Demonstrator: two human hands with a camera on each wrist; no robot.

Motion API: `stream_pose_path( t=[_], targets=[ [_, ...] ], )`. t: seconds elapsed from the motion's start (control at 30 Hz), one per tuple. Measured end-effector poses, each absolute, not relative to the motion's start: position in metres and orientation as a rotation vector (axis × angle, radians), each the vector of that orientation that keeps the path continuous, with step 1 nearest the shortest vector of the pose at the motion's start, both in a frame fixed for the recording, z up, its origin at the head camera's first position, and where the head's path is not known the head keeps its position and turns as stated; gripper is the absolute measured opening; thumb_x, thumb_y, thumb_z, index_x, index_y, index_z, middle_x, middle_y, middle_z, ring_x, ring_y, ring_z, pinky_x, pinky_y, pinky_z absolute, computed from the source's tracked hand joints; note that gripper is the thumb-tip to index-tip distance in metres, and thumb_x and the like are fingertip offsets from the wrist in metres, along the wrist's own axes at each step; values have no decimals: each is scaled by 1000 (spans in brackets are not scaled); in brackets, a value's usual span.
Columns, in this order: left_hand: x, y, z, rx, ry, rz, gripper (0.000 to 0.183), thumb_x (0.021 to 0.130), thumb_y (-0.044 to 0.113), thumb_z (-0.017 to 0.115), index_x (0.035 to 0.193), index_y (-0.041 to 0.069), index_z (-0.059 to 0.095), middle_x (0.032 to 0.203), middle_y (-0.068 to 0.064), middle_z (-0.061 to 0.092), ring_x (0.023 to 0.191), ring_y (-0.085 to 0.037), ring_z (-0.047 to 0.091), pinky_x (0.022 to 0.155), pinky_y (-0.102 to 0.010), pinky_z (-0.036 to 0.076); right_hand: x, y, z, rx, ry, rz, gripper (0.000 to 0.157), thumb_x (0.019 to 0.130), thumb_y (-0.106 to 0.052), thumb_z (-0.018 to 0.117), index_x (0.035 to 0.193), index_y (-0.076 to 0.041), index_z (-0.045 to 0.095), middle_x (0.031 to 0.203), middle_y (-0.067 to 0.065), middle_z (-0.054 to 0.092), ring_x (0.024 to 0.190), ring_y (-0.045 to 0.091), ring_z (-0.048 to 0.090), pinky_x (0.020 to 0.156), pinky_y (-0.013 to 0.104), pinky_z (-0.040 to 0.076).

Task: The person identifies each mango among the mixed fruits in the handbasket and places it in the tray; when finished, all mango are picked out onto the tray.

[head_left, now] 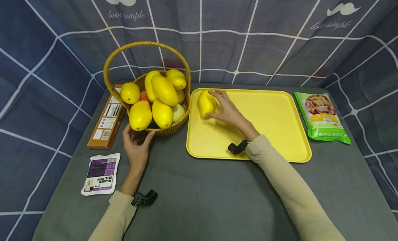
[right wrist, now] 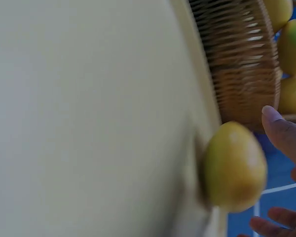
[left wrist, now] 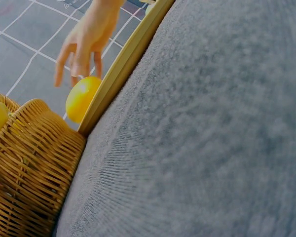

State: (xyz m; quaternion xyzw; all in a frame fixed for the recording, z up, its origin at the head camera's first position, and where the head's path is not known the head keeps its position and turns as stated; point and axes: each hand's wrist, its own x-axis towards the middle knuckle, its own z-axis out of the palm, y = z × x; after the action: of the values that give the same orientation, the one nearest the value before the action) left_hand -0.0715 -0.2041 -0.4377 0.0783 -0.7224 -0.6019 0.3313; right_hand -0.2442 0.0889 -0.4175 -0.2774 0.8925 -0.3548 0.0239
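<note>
A yellow mango [head_left: 206,103] lies at the left end of the yellow tray [head_left: 248,130]. Around it, in the head view, my right hand [head_left: 228,109] has its thumb and fingers spread. The right wrist view shows the thumb and fingers apart from the mango [right wrist: 235,168]. My left hand [head_left: 135,147] holds the front left of the wicker basket [head_left: 169,129], thumb to the right and fingers to the left. Several yellow mangoes [head_left: 164,90] are heaped inside, with a pale green round fruit [head_left: 178,112] at the right and a red one partly hidden among them.
A brown box [head_left: 107,122] with white labels lies left of the basket. In front of that is a white and purple pouch [head_left: 101,174]. A green food packet [head_left: 321,116] lies right of the tray. Grid-patterned cloth [head_left: 217,44] hangs behind the table.
</note>
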Motion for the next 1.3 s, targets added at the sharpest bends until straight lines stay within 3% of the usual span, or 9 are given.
stream_pose_path(
  t=[0.3,0.53,0.67,0.87,1.1,1.3],
  targets=[
    [-72,-203,-438,208,-1882,-1579,67,81,0,77,140,7,47,123,9,50,108,-22,56,86,-33,51,-234,65,-373,-1263,2695,-1104,85,81,-35,80,152,-18,36,157,15,25,139,31,39,107,46,43],
    [-74,-203,-436,201,-1888,-1579,66,81,1,77,140,6,46,122,10,50,108,-12,57,86,-37,51,-239,34,-348,-1465,2539,-1099,82,82,-36,79,151,-18,39,156,13,27,117,22,53,88,34,51],
    [-73,-203,-437,198,-1903,-1561,66,82,0,77,140,7,46,123,9,50,108,-11,57,85,-37,51,-245,18,-347,-1509,2477,-1086,80,84,-36,78,151,-16,39,156,14,29,117,23,55,92,33,50],
    [-72,-204,-438,191,-1901,-1566,67,82,-1,76,140,7,46,123,9,50,108,-18,57,84,-35,52,-251,3,-344,-1516,2356,-1164,82,82,-28,80,151,-12,38,155,18,26,123,24,54,98,34,51],
    [-73,-204,-439,178,-1888,-1574,67,82,-2,76,141,6,45,124,8,50,106,-8,58,83,-34,51,-255,-6,-340,-1459,2354,-1117,82,84,-28,79,152,-18,36,157,16,24,123,22,54,95,29,52],
    [-73,-206,-439,180,-1884,-1600,67,82,-1,76,141,7,45,123,8,50,105,-19,58,83,-35,51,-257,-11,-342,-1439,2342,-1105,78,86,-26,77,152,-22,37,157,13,24,124,20,52,95,26,51]
  ],
)
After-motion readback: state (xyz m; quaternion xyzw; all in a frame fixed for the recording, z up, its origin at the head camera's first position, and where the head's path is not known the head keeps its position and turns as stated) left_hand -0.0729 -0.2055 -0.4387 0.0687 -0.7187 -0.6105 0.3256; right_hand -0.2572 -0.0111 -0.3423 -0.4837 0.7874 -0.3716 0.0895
